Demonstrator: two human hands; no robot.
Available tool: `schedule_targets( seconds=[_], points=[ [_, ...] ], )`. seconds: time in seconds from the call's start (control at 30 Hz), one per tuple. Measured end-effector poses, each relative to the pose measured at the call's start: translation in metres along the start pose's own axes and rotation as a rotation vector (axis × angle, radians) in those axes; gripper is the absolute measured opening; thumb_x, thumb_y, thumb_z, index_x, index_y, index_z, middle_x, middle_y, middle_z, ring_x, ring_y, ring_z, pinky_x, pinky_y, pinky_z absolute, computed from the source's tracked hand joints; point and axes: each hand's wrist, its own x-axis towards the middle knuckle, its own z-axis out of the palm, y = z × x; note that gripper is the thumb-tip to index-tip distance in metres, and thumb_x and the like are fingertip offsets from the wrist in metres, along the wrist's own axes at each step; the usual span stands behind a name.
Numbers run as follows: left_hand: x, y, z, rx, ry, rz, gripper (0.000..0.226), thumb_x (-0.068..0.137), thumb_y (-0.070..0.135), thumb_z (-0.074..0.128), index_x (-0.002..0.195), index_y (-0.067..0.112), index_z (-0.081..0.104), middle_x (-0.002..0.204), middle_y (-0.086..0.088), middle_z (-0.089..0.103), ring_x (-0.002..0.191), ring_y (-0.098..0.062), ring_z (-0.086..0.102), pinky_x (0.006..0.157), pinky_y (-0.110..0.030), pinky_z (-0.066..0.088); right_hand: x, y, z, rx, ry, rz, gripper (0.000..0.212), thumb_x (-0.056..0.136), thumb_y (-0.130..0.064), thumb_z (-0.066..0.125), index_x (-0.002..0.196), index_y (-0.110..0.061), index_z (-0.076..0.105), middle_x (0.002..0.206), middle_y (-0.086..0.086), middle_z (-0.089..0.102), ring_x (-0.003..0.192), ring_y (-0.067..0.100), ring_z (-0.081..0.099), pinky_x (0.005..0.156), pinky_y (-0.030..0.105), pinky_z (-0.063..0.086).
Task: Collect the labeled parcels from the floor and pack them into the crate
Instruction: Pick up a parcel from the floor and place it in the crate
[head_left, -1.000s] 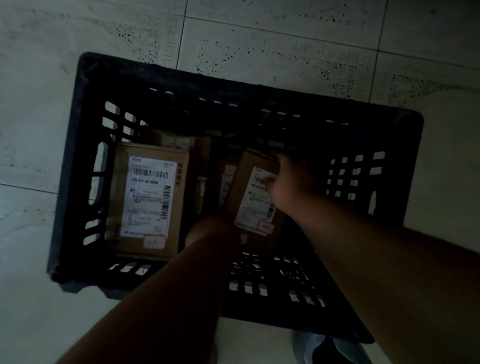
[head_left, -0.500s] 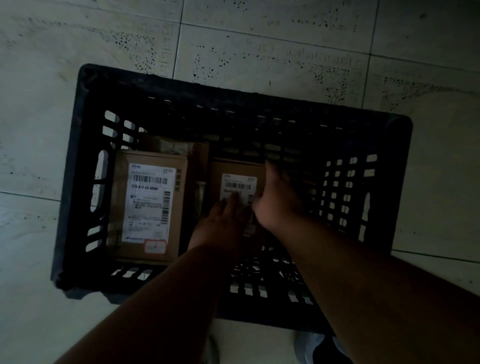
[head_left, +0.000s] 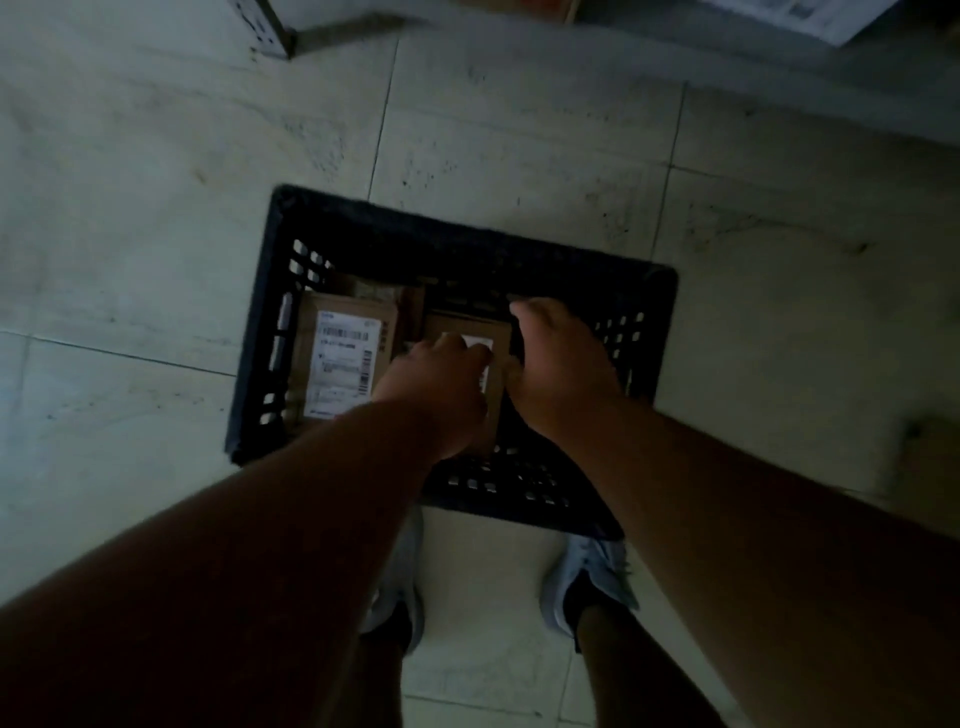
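- 2 hands are down inside the black crate (head_left: 457, 228), both on the smaller parcel (head_left: 470, 325) that lies near its middle.
- My left hand (head_left: 441, 384) rests on top of this parcel and covers most of its white label; I cannot tell if its fingers are curled or flat.
- My right hand (head_left: 561, 369) is at the parcel's right edge with the fingers bent down along it, so I judge it grips that side.
- 1 bigger parcel (head_left: 345, 364) already lies flat at the left of the crate, label up, just beside the smaller one.
- Risk, as I judge it: if I let go early, the smaller parcel can settle tilted against its neighbour and take the room needed for more parcels.
- Light is weak, so I can easily misjudge the edges.
- Pale floor tiles (head_left: 156, 218) with dark specks carry the crate; my 2 grey shoes (head_left: 587, 582) stand just behind it.
- Something brown (head_left: 930, 457), maybe another parcel, lies on the floor at the right; it is too blurred to say.
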Motion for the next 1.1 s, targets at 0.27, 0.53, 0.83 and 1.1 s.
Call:
schedule_targets(
  seconds=[0.27, 0.53, 0.83, 1.1],
  points=[
    [-0.171, 0.078, -0.168, -0.276, 0.244, 0.078, 0.025, 0.084, 0.013, 0.059, 0.107, 0.022, 0.064, 0.115, -0.003, 0.061, 0.097, -0.021, 0.060, 0.077, -0.034, 0.055, -0.174, -0.077, -0.166, 0.200, 0.295, -0.019, 0.040, 0.090, -0.018, 0.059, 0.129, -0.008, 0.055, 0.129, 0.011, 0.054, 0.117, 0.027, 0.055, 0.097, 0.043, 0.046],
    [-0.350, 0.146, -0.298, -0.363, 0.542, 0.394, 0.023, 0.086, 0.015, 0.054, 0.104, 0.027, 0.061, 0.101, 0.007, 0.059, 0.089, -0.011, 0.056, 0.071, -0.024, 0.046, -0.370, -0.136, -0.315, 0.231, 0.538, -0.033, 0.035, 0.090, -0.024, 0.062, 0.124, -0.016, 0.055, 0.119, -0.003, 0.051, 0.102, 0.004, 0.048, 0.083, 0.021, 0.045],
    [-0.473, 0.235, -0.358, -0.277, 0.437, 0.741, 0.018, 0.088, 0.029, 0.054, 0.097, 0.045, 0.053, 0.094, 0.027, 0.051, 0.099, 0.014, 0.047, 0.067, -0.003, 0.036, -0.526, -0.151, -0.368, 0.325, 0.880, 0.105, 0.037, 0.088, -0.027, 0.067, 0.123, -0.023, 0.055, 0.114, -0.013, 0.051, 0.105, 0.000, 0.050, 0.083, 0.002, 0.030],
    [-0.512, 0.414, -0.332, -0.330, 0.528, 1.025, 0.019, 0.089, 0.030, 0.057, 0.105, 0.039, 0.057, 0.098, 0.024, 0.054, 0.095, 0.007, 0.053, 0.075, -0.006, 0.041, -0.655, -0.040, -0.423, 0.363, 1.117, 0.224, 0.032, 0.086, -0.029, 0.065, 0.116, -0.029, 0.054, 0.102, -0.021, 0.046, 0.094, 0.000, 0.052, 0.075, 0.020, 0.042]
  ],
)
